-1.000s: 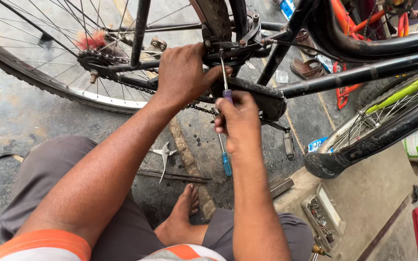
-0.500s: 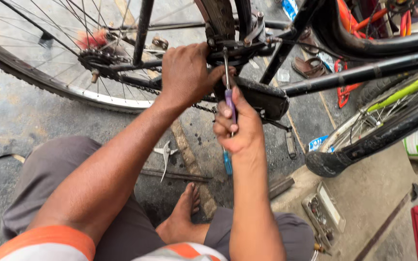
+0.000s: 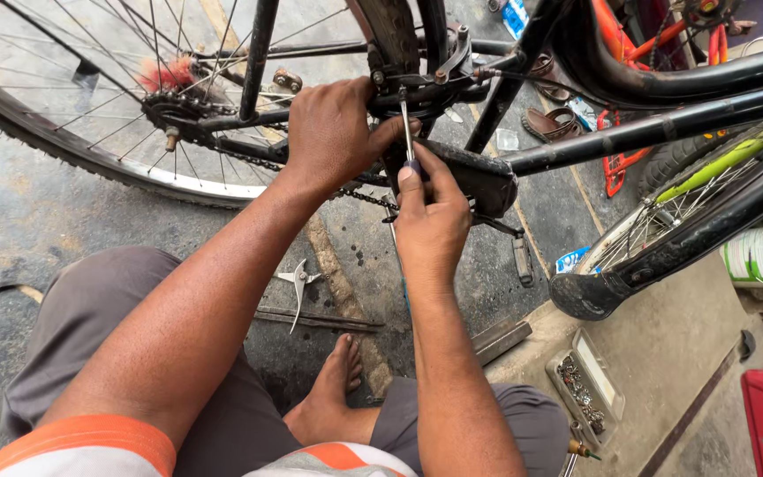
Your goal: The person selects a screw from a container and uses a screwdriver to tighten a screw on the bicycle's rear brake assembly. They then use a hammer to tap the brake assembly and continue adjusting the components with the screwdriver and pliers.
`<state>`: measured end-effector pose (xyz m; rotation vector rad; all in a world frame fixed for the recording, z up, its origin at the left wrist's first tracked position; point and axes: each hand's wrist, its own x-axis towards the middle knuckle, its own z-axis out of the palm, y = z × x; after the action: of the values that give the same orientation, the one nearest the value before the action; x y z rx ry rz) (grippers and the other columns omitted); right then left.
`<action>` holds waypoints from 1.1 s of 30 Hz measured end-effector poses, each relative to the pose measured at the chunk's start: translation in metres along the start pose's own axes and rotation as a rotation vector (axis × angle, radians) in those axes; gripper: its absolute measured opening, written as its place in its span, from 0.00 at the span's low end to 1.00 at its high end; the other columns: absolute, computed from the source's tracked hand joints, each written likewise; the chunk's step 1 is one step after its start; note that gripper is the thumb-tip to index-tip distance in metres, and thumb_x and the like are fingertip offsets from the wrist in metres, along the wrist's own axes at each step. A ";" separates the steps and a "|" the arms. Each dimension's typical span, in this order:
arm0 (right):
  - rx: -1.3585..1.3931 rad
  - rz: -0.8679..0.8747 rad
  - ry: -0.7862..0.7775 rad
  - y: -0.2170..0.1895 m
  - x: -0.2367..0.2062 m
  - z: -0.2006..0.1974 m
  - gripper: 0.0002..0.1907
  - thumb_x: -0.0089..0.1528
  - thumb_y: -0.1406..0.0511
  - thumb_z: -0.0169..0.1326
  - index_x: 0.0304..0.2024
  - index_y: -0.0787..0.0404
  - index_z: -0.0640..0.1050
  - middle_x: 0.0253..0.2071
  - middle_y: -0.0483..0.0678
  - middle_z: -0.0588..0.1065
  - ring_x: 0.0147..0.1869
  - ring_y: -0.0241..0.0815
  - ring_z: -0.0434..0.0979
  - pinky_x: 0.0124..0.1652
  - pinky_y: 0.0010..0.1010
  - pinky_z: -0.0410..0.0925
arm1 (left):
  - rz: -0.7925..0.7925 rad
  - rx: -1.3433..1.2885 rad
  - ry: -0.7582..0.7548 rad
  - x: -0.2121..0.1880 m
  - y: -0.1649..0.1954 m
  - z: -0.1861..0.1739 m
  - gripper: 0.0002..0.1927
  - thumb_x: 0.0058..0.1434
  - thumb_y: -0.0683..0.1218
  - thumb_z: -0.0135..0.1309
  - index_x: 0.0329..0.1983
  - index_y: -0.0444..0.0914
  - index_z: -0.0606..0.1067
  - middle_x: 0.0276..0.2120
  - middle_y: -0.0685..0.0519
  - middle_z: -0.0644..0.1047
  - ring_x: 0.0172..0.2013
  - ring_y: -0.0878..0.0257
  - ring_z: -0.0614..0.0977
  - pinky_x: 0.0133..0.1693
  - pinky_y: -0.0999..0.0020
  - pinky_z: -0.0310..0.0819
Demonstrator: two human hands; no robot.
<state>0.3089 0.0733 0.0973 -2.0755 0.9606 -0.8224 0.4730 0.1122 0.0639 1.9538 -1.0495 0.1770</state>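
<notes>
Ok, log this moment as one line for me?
left hand: grips bicycle frame by brake | right hand: holds screwdriver, tip up at brake caliper | floor: pliers

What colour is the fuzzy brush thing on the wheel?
The fuzzy brush is reddish pink, seen in the head view.

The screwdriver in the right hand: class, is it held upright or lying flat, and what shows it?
Upright. The screwdriver has its metal shaft rising from the right hand to the brake assembly, which the left hand grips.
</notes>
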 end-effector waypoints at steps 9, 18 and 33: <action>-0.156 -0.406 0.119 0.004 -0.003 0.012 0.16 0.73 0.65 0.54 0.63 0.53 0.78 0.54 0.51 0.82 0.55 0.44 0.85 0.51 0.35 0.77 | 0.021 0.044 0.079 0.001 0.003 -0.001 0.29 0.58 0.69 0.65 0.32 0.38 0.80 0.21 0.51 0.79 0.24 0.55 0.82 0.31 0.55 0.72; -0.565 -0.331 0.154 -0.005 -0.009 0.016 0.21 0.67 0.64 0.57 0.64 0.49 0.77 0.31 0.45 0.72 0.28 0.40 0.77 0.26 0.34 0.72 | -0.040 0.017 0.050 0.006 0.011 -0.005 0.29 0.56 0.70 0.64 0.32 0.40 0.82 0.21 0.52 0.80 0.22 0.58 0.82 0.30 0.59 0.73; 1.035 0.610 -0.307 0.019 0.021 -0.006 0.21 0.67 0.62 0.56 0.63 0.52 0.77 0.26 0.41 0.73 0.18 0.31 0.65 0.17 0.25 0.59 | 0.012 0.074 0.112 -0.003 0.005 0.003 0.29 0.55 0.70 0.67 0.28 0.39 0.80 0.20 0.52 0.77 0.21 0.56 0.78 0.31 0.55 0.65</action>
<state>0.3080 0.0447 0.0912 -0.9008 0.6959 -0.4758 0.4667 0.1106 0.0637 1.9798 -0.9938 0.3317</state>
